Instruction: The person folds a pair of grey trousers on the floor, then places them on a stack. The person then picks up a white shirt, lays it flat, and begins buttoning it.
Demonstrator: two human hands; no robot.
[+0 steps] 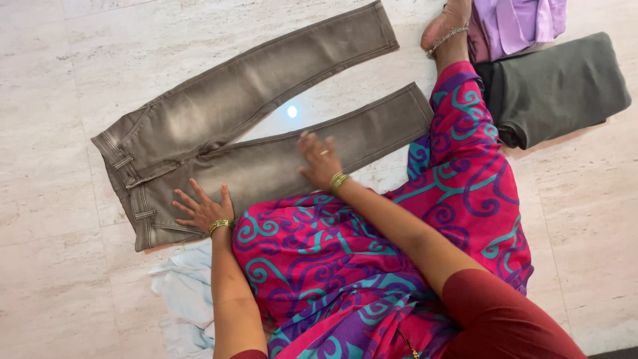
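Fingers (193, 199) of left hand (203, 211) and right hand (320, 163) spread, pressed flat on grey jeans (226, 113); jeans laid out under fingers, legs unfolded.

pale marble floor (53, 80) with faint veining and thin tile joints fills the view; a small bright spot of light (292, 111) reflects off its polished surface.

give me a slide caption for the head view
Both hands, left and right, press flat on grey jeans spread on a marble floor.
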